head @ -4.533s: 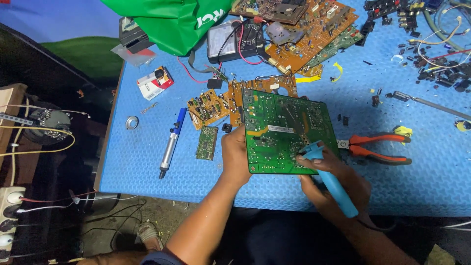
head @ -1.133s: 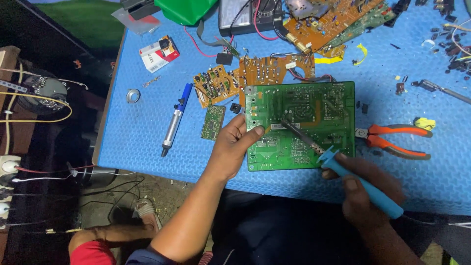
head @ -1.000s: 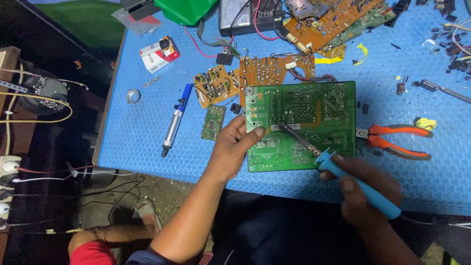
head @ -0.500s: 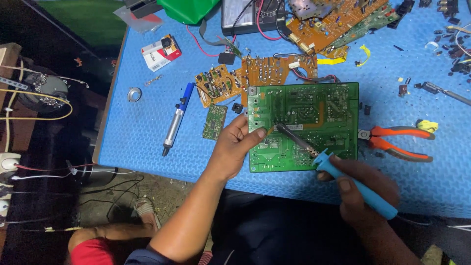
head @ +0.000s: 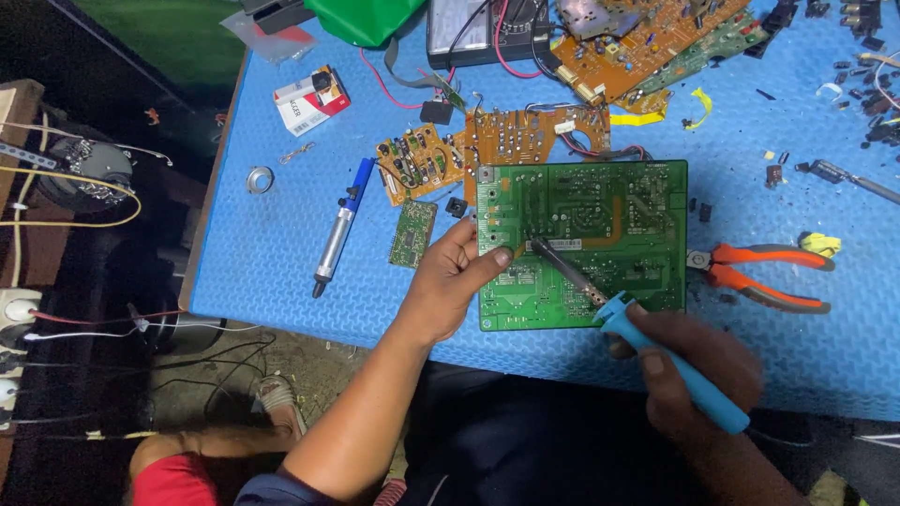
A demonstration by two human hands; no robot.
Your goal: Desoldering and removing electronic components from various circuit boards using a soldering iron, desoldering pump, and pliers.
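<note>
Fingers of our right hand (head: 698, 361) close around the blue handle of the soldering iron (head: 647, 333), whose dark tip slants up and left onto the green circuit board (head: 586, 239) that lies flat on the blue desk (head: 281, 253), near its front edge. Our left hand (head: 455, 281) presses on the board's left edge, its thumb lying on the green face just beside the tip, gripping nothing. That closeness is the main risk as we judge it: a small slip of the iron toward the left would bring hot metal onto the thumb. The board rests loose on the soft mat, so if our left hand eases off it may slide and the tip may drag across neighbouring joints. Just beyond the board's upper left corner sit orange circuit boards (head: 487, 150), and a small green board (head: 412, 232) lies to the left, near a blue and silver desoldering pump (head: 339, 234). Orange-handled pliers (head: 764, 272) lie at the board's right edge, where our right forearm could nudge them.
</note>
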